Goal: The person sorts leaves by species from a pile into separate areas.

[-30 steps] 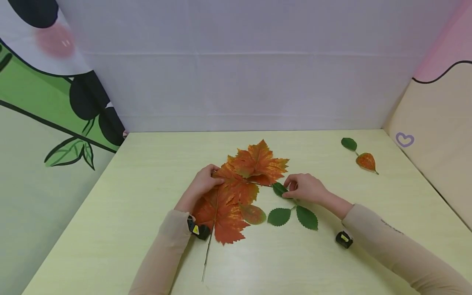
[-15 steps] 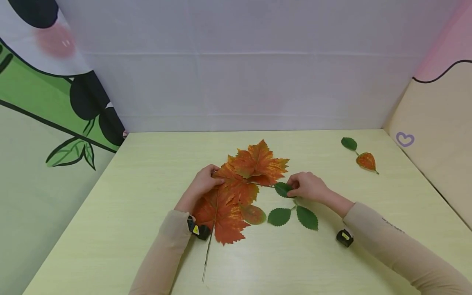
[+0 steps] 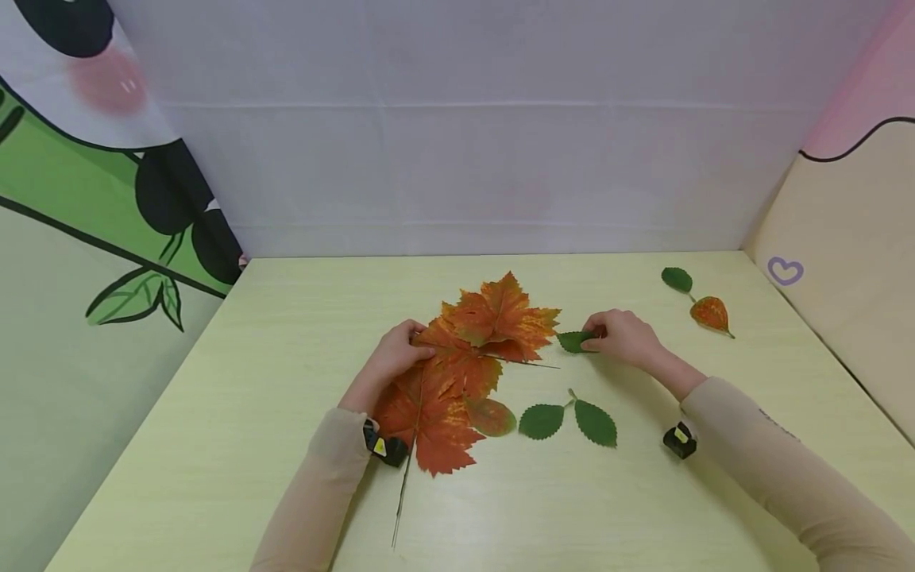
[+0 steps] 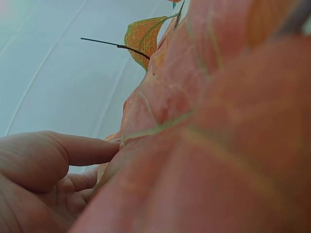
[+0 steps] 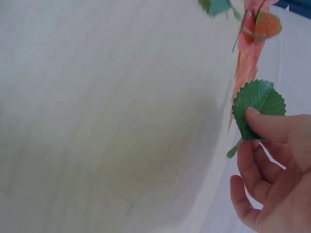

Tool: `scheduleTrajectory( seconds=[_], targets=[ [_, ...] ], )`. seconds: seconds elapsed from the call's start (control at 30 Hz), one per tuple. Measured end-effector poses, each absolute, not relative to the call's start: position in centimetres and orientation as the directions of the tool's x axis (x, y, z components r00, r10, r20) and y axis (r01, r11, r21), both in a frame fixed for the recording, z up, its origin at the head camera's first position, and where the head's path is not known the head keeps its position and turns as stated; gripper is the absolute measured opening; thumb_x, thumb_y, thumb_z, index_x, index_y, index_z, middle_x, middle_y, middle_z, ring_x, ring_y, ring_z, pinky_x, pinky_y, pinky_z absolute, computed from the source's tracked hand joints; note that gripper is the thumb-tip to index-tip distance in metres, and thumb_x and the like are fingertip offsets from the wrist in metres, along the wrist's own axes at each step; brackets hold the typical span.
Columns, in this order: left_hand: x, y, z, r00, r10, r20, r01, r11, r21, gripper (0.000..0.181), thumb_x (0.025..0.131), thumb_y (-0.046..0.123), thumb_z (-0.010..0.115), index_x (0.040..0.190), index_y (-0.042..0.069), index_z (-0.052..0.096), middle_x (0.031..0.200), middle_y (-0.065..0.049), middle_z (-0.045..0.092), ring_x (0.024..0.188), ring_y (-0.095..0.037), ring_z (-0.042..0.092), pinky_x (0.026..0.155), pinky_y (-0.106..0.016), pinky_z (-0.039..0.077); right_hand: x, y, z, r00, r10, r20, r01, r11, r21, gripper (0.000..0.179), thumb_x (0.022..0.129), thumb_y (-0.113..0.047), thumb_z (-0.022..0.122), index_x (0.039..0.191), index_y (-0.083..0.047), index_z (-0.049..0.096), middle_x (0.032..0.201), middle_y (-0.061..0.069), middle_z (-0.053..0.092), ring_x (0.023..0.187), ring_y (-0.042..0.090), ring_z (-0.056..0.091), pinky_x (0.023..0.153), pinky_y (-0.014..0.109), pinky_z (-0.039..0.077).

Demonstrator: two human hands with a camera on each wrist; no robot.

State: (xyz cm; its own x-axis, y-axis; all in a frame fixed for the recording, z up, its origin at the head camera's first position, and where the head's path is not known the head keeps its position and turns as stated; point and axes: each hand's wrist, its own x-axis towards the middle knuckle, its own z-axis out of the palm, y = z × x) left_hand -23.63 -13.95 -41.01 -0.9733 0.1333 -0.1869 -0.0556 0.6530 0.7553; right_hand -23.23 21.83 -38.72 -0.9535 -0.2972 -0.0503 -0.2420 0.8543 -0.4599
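Overlapping orange maple leaves (image 3: 457, 373) lie near the table's middle, with a thin dark stem (image 3: 402, 500) running toward the front. My left hand (image 3: 395, 349) pinches the left edge of these leaves; in the left wrist view, its thumb (image 4: 92, 149) lies on the leaf and the fingers go behind it. To their right, my right hand (image 3: 623, 338) holds a single green leaf (image 5: 260, 99) with a serrated edge between thumb and fingertips. Its short stalk (image 5: 234, 149) points down in the right wrist view. A pair of joined green leaves (image 3: 596, 423) lies in front of that hand.
An orange-green oval leaf (image 3: 492, 416) lies against the maple leaves. At the table's back right lie a small green leaf (image 3: 676, 279) and an orange leaf (image 3: 710, 313) on one stalk. A pale cloth wall (image 3: 500, 183) rises behind the table.
My right hand has moved back and to the right with the green leaf, away from the joined pair. A thin stem beside the maple leaves now shows. The left hand has stayed put.
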Motion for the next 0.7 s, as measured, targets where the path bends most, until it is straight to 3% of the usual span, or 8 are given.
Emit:
scheduleTrajectory(
  seconds=[0.17,0.33,0.7],
  targets=[
    [-23.6,-14.0,-41.0,-0.973,0.131,-0.19,-0.06,0.649,0.758,0.038,0.084,0.015,0.063,0.117,0.002,0.05,0.113,-0.017,0.056,0.098,-0.029,0.054,0.083,-0.041,0.044,-24.3,23.5,-38.7,-0.973,-0.228,-0.035,-0.185,0.865,-0.466,0.027,0.082,-0.021,0.065,0.102,-0.003,0.065,0.089,0.012,0.065,0.078,0.024,0.057,0.058,0.032,0.042],
    [-23.6,-13.9,-41.0,-0.973,0.133,-0.19,-0.059,0.65,0.758,0.038,0.084,0.015,0.063,0.117,0.002,0.05,0.114,-0.017,0.055,0.099,-0.029,0.053,0.084,-0.042,0.043,-25.2,25.2,-38.7,-0.988,-0.154,-0.011,-0.128,0.859,-0.496,0.036,0.084,-0.023,0.063,0.11,0.003,0.061,0.103,0.021,0.063,0.09,0.033,0.058,0.07,0.041,0.045],
    [-23.5,-13.9,-40.8,-0.973,0.125,-0.196,-0.066,0.66,0.748,0.038,0.084,0.016,0.063,0.117,0.002,0.049,0.114,-0.017,0.055,0.099,-0.029,0.053,0.085,-0.042,0.043,-27.0,28.2,-38.8,-0.999,-0.033,-0.006,-0.026,0.883,-0.469,0.042,0.087,-0.025,0.059,0.116,0.006,0.056,0.109,0.025,0.059,0.096,0.038,0.054,0.078,0.046,0.043]
  ],
)
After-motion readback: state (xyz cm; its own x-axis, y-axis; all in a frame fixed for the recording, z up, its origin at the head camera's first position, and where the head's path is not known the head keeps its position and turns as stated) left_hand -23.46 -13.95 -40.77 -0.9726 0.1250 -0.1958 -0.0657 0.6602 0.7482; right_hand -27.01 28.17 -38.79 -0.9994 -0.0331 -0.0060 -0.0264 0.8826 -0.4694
